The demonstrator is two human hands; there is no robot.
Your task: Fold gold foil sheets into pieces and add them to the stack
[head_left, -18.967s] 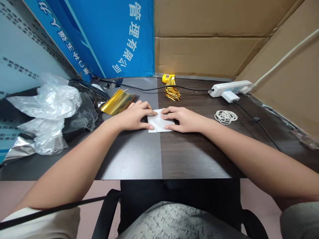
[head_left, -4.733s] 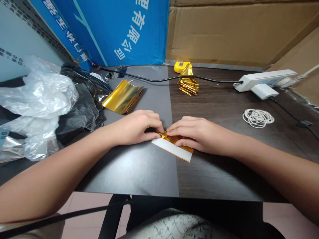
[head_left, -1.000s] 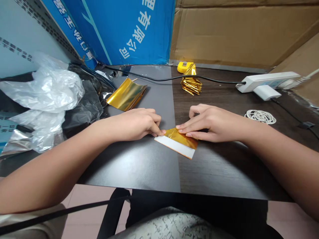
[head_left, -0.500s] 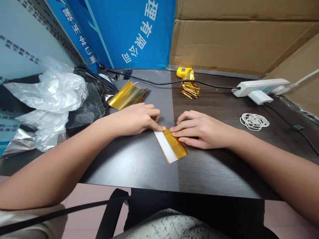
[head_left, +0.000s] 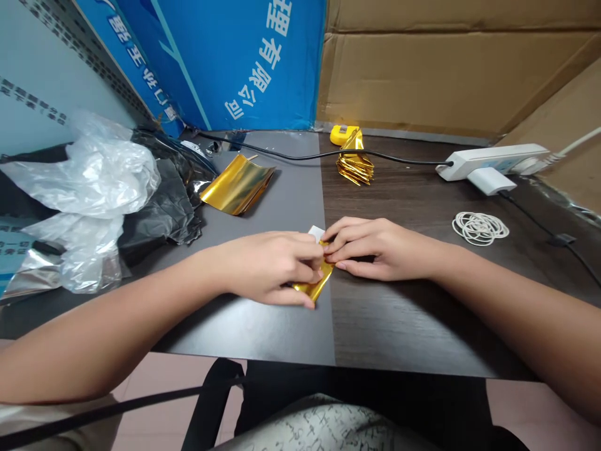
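Observation:
A sheet of gold foil paper (head_left: 315,289) with a white back lies folded on the desk, its white corner (head_left: 316,232) showing at the far end. My left hand (head_left: 277,266) covers most of its left side, fingers curled over the foil and thumb at its near edge. From the right, my right hand (head_left: 375,247) presses bent fingertips along the sheet's right edge. Both hands almost meet over the paper, so its exact fold is hidden. Beyond the left hand rests a small stack of curved gold foil sheets (head_left: 238,185).
Several folded gold foil pieces (head_left: 355,166) are piled beside a yellow tape measure (head_left: 344,134). A black cable (head_left: 291,156) runs across the back to a white power strip (head_left: 493,160). White string (head_left: 479,228) lies coiled at right; crumpled plastic bags (head_left: 107,175) sit at left.
My left hand has moved nearer and over the paper, from its far end to its left side. The paper has turned and its white strip is now mostly covered. The right hand stays nearly in place.

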